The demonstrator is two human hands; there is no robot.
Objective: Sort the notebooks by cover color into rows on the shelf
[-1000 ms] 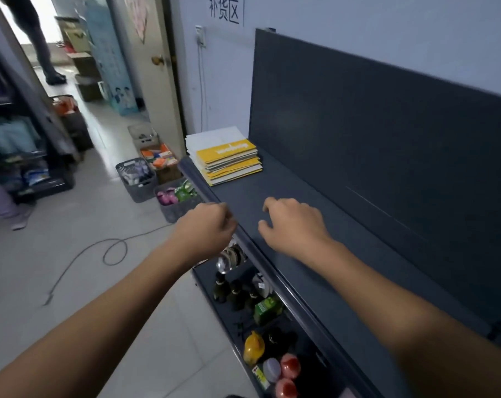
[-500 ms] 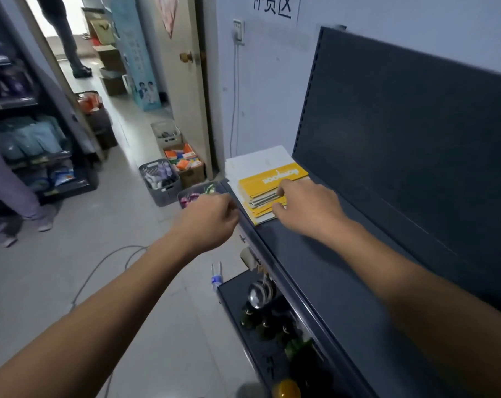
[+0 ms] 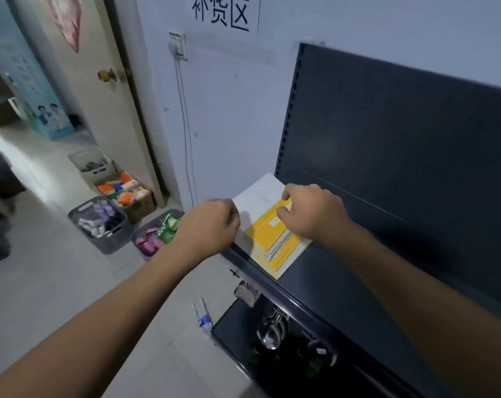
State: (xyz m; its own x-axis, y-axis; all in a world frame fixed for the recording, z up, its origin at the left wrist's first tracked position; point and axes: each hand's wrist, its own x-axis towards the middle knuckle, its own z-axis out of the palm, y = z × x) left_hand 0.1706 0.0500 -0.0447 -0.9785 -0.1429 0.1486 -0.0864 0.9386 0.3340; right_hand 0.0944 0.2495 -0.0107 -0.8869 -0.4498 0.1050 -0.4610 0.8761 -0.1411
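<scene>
A stack of notebooks lies at the left end of the dark shelf (image 3: 344,285), against the wall. A yellow notebook (image 3: 268,229) is on top, with several white and yellow ones under it and a white notebook (image 3: 257,196) behind. My right hand (image 3: 309,214) rests on the yellow cover, its fingers curled at the cover's far edge. My left hand (image 3: 209,225) hovers at the stack's left edge with fingers curled; whether it touches the stack I cannot tell.
The shelf's dark back panel (image 3: 401,145) rises behind. A lower shelf (image 3: 275,340) holds bottles and metal ware. On the floor to the left stand grey baskets (image 3: 100,225) and a cardboard box (image 3: 125,193) of goods. A door (image 3: 100,81) is behind them.
Both hands have moved left along the shelf to the notebook stack. My right hand has slid further up the yellow cover to its far edge.
</scene>
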